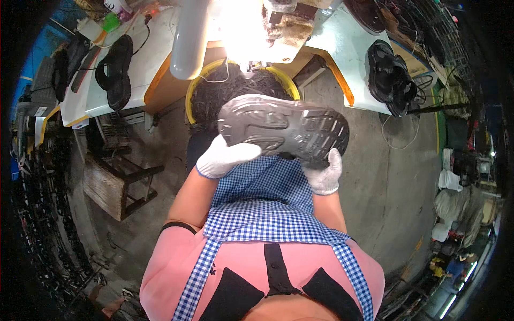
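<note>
A black moulded shoe sole (pixel 284 127) is held sideways in front of me, its ridged tread turned up toward the view. My left hand (pixel 226 156), in a white knit glove, grips its left end with the thumb lying across the tread. The gloved right hand (pixel 325 172) clasps the lower right end, thumb up over the edge. Fingers under the sole are hidden. Just beyond it hangs the brightly lit head of a machine (pixel 249 72), above a yellow-rimmed tub (pixel 189 99) filled with dark strips of scrap.
White worktops flank the machine. A black sandal (pixel 115 73) lies on the left one, and dark sandals (pixel 390 78) lie on the right. A worn wooden stool (pixel 107 184) stands at left on the concrete floor (pixel 385 198). Racks of dark items line the left side.
</note>
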A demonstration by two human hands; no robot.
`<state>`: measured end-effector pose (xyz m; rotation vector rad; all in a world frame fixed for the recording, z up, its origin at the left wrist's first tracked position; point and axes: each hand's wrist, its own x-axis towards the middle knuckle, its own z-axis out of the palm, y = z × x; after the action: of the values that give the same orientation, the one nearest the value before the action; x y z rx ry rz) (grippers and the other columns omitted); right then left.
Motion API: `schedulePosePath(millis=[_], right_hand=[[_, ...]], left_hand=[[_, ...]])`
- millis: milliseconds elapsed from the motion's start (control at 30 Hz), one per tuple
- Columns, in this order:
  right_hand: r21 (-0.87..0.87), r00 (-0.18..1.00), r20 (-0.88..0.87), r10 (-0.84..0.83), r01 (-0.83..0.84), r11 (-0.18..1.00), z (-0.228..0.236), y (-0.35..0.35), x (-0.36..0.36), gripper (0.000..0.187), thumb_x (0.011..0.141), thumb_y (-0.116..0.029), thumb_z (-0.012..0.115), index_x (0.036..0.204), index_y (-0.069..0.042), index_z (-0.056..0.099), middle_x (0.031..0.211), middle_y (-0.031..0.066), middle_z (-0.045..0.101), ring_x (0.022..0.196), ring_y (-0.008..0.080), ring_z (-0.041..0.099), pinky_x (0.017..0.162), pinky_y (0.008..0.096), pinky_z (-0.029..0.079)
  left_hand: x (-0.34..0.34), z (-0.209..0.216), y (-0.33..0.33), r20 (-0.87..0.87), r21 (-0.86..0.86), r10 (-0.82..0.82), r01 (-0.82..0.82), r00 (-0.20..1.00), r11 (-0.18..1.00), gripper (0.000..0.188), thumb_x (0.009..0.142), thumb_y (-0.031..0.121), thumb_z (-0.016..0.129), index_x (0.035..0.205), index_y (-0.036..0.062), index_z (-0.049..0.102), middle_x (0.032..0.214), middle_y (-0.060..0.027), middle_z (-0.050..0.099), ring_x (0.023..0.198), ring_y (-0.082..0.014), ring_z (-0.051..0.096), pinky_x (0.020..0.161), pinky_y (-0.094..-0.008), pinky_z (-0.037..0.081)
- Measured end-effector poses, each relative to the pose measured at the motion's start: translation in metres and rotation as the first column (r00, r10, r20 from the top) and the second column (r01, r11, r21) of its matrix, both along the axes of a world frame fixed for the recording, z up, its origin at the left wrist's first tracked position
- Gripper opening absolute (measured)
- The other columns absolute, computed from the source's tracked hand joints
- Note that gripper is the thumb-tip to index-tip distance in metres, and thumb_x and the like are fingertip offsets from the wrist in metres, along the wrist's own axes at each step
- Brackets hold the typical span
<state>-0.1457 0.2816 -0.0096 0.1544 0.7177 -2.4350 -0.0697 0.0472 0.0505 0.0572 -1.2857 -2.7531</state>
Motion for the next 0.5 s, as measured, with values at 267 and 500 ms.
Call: schedulePosePath(millis=[267, 500], right_hand=[[-0.176, 0.981, 0.041, -0.191, 0.196, 0.965, -0.012, 0.003, -0.053, 0.052, 0.08, -0.013, 0.065, 0.129, -0.002, 0.049, 0.131, 0.013, 0.052, 0.12, 0.0308, 0.05, 0.105, 0.0484, 0.038], [-0.034, 0.969, -0.215, -0.12, 0.116, 0.993, 0.009, 0.002, -0.043, 0.067, 0.073, -0.019, 0.073, 0.133, -0.006, 0.045, 0.132, 0.0112, 0.05, 0.121, 0.0298, 0.049, 0.103, 0.0476, 0.04]], left_hand=[[-0.062, 0.008, -0.012, -0.025, -0.057, -0.224, 0.223, 0.974, 0.973, 0.078, 0.071, 0.017, 0.077, 0.136, -0.0022, 0.038, 0.13, -0.0139, 0.051, 0.119, -0.0226, 0.05, 0.1, -0.0357, 0.042], [-0.066, -0.004, -0.024, -0.069, -0.117, -0.23, 0.221, 0.971, 0.968, 0.086, 0.065, 0.018, 0.082, 0.136, -0.0001, 0.039, 0.13, -0.0116, 0.052, 0.119, -0.0216, 0.049, 0.101, -0.0363, 0.04]])
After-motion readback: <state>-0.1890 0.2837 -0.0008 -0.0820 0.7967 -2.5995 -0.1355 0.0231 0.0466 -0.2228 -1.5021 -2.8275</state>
